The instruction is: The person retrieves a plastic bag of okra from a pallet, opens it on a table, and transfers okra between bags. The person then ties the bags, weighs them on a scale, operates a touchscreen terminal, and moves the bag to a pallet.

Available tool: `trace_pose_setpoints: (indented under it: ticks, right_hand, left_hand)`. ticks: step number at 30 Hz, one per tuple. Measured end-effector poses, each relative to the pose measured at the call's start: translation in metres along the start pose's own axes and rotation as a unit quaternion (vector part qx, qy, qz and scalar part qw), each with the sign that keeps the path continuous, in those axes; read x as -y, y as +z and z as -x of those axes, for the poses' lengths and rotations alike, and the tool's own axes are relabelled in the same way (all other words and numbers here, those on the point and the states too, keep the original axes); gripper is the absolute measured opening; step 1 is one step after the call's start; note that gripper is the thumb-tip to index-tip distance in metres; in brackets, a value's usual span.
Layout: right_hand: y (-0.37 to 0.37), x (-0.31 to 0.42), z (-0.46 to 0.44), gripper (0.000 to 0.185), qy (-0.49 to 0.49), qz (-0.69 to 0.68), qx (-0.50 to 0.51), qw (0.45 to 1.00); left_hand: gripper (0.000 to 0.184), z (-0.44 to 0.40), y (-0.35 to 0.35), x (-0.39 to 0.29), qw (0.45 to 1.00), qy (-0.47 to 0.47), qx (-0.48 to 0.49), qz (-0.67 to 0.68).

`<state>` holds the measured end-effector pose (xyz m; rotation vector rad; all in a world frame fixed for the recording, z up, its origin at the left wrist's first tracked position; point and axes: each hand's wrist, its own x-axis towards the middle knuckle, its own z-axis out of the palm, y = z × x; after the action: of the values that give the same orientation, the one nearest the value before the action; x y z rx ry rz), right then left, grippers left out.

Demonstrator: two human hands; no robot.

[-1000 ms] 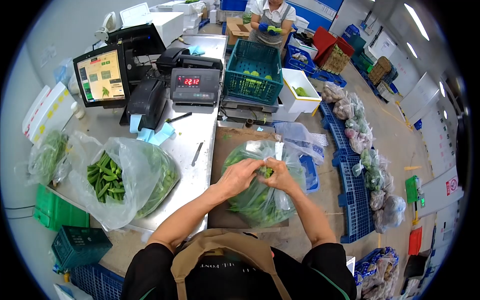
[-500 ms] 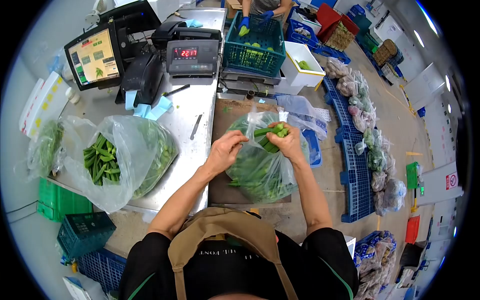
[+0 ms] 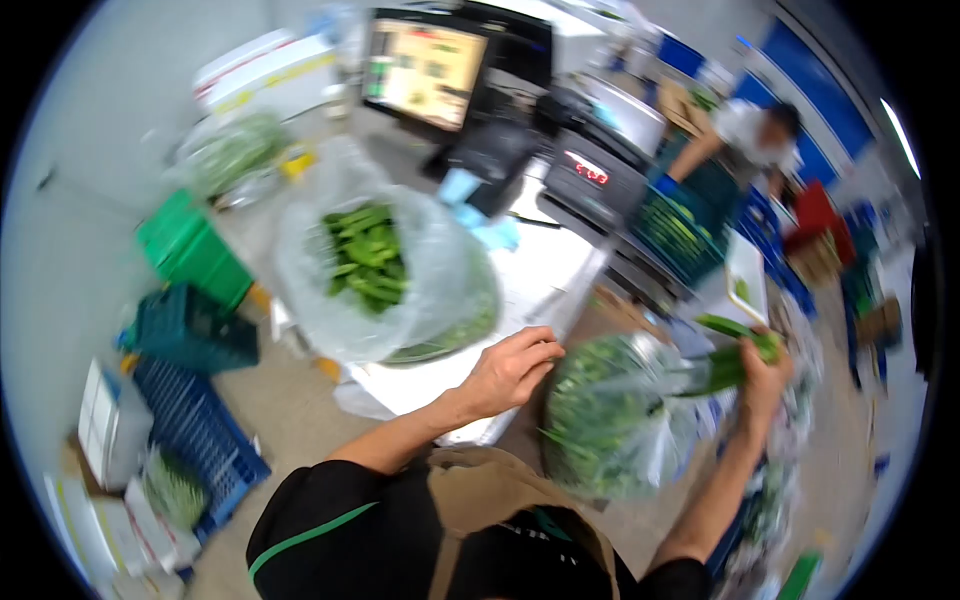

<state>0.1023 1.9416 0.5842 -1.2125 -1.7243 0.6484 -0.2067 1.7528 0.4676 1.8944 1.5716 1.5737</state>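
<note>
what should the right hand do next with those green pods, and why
Probably carry the okra pods over to the open plastic bag on the metal table and lower them in: the right hand already grips them, that bag's mouth gapes wide, and similar green pods show inside it.

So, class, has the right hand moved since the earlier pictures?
Yes. The right hand has moved away from the counter, toward the white box.
</note>
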Motion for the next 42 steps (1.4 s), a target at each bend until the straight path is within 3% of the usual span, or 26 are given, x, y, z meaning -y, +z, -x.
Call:
trace_pose_setpoints:
  ticks: [4, 6, 8, 10, 12, 13, 14, 17, 18, 20, 21, 22, 24, 26, 27, 29, 32, 34, 36, 39, 42]
  right_hand:
    - [0.037, 0.070, -0.021, 0.029, -0.098, -0.094, 0.032, 0.990]
    - [0.075, 0.098, -0.028, 0.037, -0.110, -0.174, 0.069, 0.976]
    - [0.121, 0.130, -0.030, 0.040, -0.142, -0.231, 0.118, 0.955]
    - [0.174, 0.172, -0.021, 0.036, -0.158, -0.281, 0.151, 0.934]
    - [0.224, 0.216, 0.000, 0.028, -0.159, -0.334, 0.167, 0.914]
    - [0.250, 0.229, 0.010, 0.025, -0.126, -0.368, 0.192, 0.901]
    - [0.277, 0.237, 0.021, 0.025, -0.174, -0.394, 0.196, 0.881]
    - [0.363, 0.232, 0.055, 0.028, -0.280, -0.347, 0.214, 0.869]
    - [0.381, 0.225, 0.067, 0.035, -0.286, -0.269, 0.274, 0.878]
    - [0.447, 0.180, 0.082, 0.051, -0.506, -0.102, 0.296, 0.804]
    - [0.449, 0.168, 0.093, 0.057, -0.538, -0.026, 0.325, 0.777]
    - [0.444, 0.155, 0.106, 0.063, -0.561, 0.053, 0.351, 0.748]
    - [0.423, 0.136, 0.113, 0.062, -0.564, -0.022, 0.359, 0.743]
    - [0.373, 0.140, 0.111, 0.058, -0.543, -0.099, 0.356, 0.754]
    - [0.341, 0.141, 0.103, 0.053, -0.529, -0.130, 0.348, 0.763]
    - [0.277, 0.120, 0.091, 0.053, -0.522, -0.065, 0.265, 0.808]
    - [0.177, 0.090, 0.082, 0.031, -0.332, 0.071, 0.131, 0.932]
    - [0.126, 0.065, 0.074, 0.025, -0.266, 0.159, 0.017, 0.951]
    - [0.082, 0.042, 0.079, 0.023, -0.184, 0.210, 0.015, 0.960]
    - [0.035, -0.018, 0.096, 0.024, -0.150, 0.293, 0.023, 0.944]
    - [0.028, -0.048, 0.109, 0.021, -0.085, 0.292, 0.124, 0.944]
  left_hand:
    - [0.022, 0.010, -0.089, 0.014, 0.955, 0.000, -0.190, -0.229]
    - [0.032, 0.007, -0.137, 0.018, 0.888, -0.007, -0.264, -0.376]
    - [0.046, 0.002, -0.164, 0.009, 0.805, -0.115, -0.277, -0.512]
    - [0.051, 0.005, -0.184, 0.038, 0.740, -0.166, -0.306, -0.575]
    - [0.049, 0.015, -0.204, 0.081, 0.741, -0.222, -0.345, -0.532]
    - [0.045, 0.025, -0.218, 0.106, 0.771, -0.251, -0.366, -0.457]
    - [0.040, 0.032, -0.229, 0.118, 0.795, -0.279, -0.383, -0.378]
    - [0.026, 0.035, -0.253, 0.114, 0.804, -0.206, -0.461, -0.315]
    - [0.023, 0.033, -0.259, 0.105, 0.802, -0.241, -0.470, -0.280]
    - [0.018, 0.026, -0.266, 0.081, 0.794, -0.310, -0.481, -0.206]
    - [0.021, 0.026, -0.267, 0.081, 0.804, -0.292, -0.485, -0.182]
    - [0.023, 0.029, -0.270, 0.087, 0.812, -0.279, -0.475, -0.191]
    - [0.026, 0.038, -0.268, 0.105, 0.836, -0.257, -0.443, -0.198]
    - [0.031, 0.032, -0.253, 0.082, 0.855, -0.261, -0.406, -0.188]
    - [0.033, 0.028, -0.241, 0.072, 0.848, -0.237, -0.403, -0.249]
    - [0.036, 0.021, -0.217, 0.053, 0.822, -0.165, -0.391, -0.380]
    - [0.032, 0.006, -0.173, 0.027, 0.848, -0.073, -0.389, -0.352]
    - [0.022, -0.005, -0.137, 0.016, 0.935, -0.022, -0.292, -0.198]
    - [0.019, -0.013, -0.095, 0.008, 0.983, -0.033, -0.163, -0.077]
    - [0.016, -0.017, -0.033, 0.003, 0.998, -0.057, 0.009, 0.028]
    - [0.015, -0.014, 0.022, 0.007, 0.992, 0.010, 0.098, 0.081]
